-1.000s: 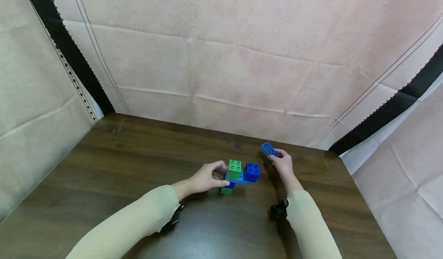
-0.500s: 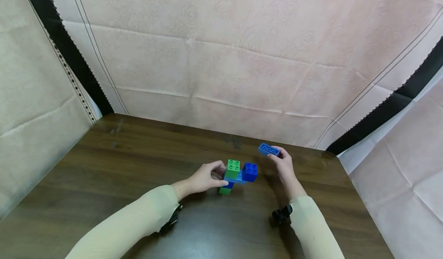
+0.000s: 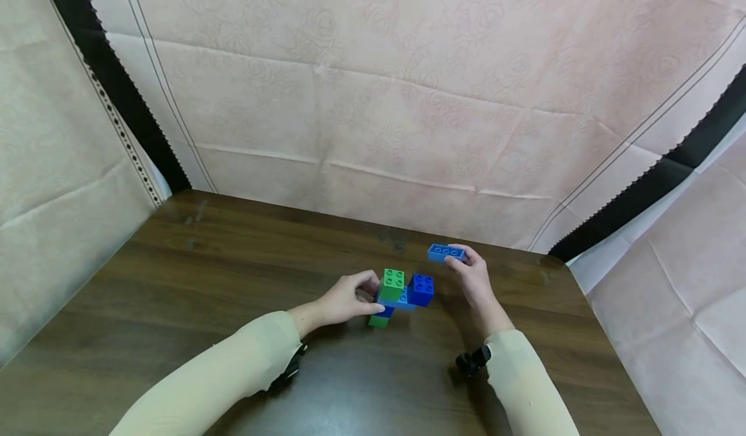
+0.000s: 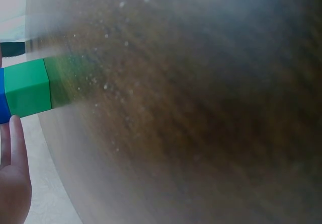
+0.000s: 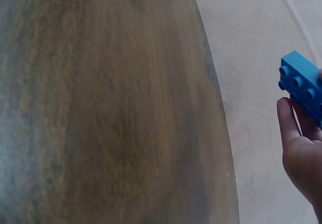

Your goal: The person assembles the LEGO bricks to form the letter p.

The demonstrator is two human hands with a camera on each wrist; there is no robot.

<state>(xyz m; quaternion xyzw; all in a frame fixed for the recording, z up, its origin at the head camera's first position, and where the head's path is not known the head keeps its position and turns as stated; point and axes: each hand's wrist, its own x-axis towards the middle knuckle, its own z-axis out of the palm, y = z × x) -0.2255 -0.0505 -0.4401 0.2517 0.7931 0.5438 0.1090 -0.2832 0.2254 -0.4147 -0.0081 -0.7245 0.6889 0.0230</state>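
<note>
Near the middle of the table stands a stack of toy bricks: a green brick (image 3: 393, 282) on top, a light blue brick (image 3: 404, 301) beneath it, and a dark blue brick (image 3: 421, 289) at the right end. Lower down are another dark blue brick and a green bottom brick (image 4: 28, 87). From the left side, my left hand (image 3: 344, 301) grips the stack between thumb and fingers. Behind and right of it, my right hand (image 3: 474, 280) pinches a long blue brick (image 3: 445, 252) by its right end. In the right wrist view that brick's studs face left and down.
Brown wood-grain table (image 3: 233, 274) lies under both hands. A pale patterned cloth (image 3: 373, 99) rises behind its back edge, with more cloth at both sides. Black strips (image 3: 641, 183) run along the cloth corners. Each wrist carries a small black device (image 3: 473, 361).
My right hand has moved slightly left with the long blue brick, turning it from slanted to nearly level across the view. The left hand stays on the stack.
</note>
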